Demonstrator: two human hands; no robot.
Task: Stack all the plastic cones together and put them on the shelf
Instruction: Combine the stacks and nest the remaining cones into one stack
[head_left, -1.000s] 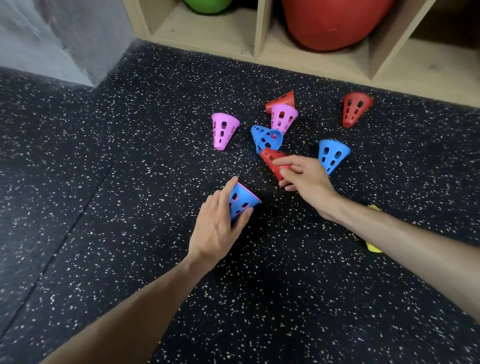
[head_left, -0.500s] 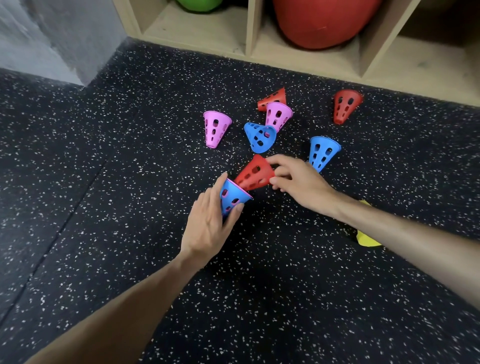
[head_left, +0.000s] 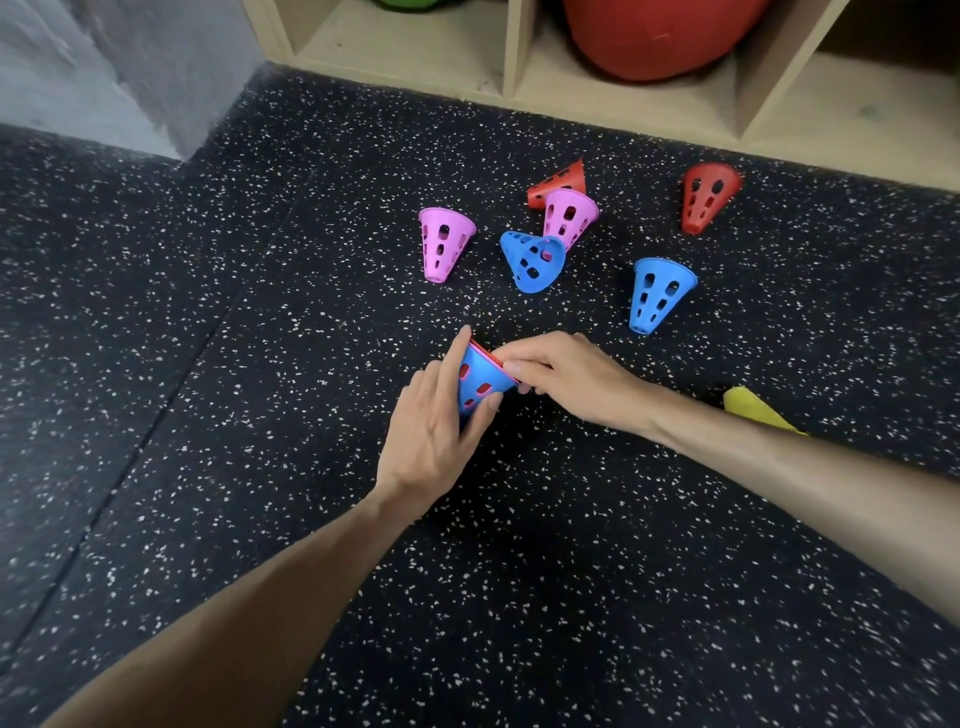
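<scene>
My left hand (head_left: 439, 426) grips a blue perforated cone stack (head_left: 480, 382) just above the speckled floor. A red cone now sits nested inside it; only its rim (head_left: 483, 349) shows. My right hand (head_left: 566, 376) pinches that rim at the stack's mouth. Loose cones lie beyond: a pink cone (head_left: 441, 244), a blue cone on its side (head_left: 535, 260), another pink cone (head_left: 569, 215), a red cone behind it (head_left: 558, 182), a blue cone (head_left: 657, 291) and a red cone (head_left: 706, 197). A yellow cone (head_left: 753, 408) lies partly hidden behind my right forearm.
A wooden shelf (head_left: 519, 78) with open cubbies runs along the back at floor level. A large red ball (head_left: 654, 36) fills one cubby and a green ball (head_left: 410, 4) another. A grey wall (head_left: 104, 67) stands at the far left.
My right hand carried the red cone from the floor to the blue stack and pushed it inside. My left hand kept hold of the stack.
</scene>
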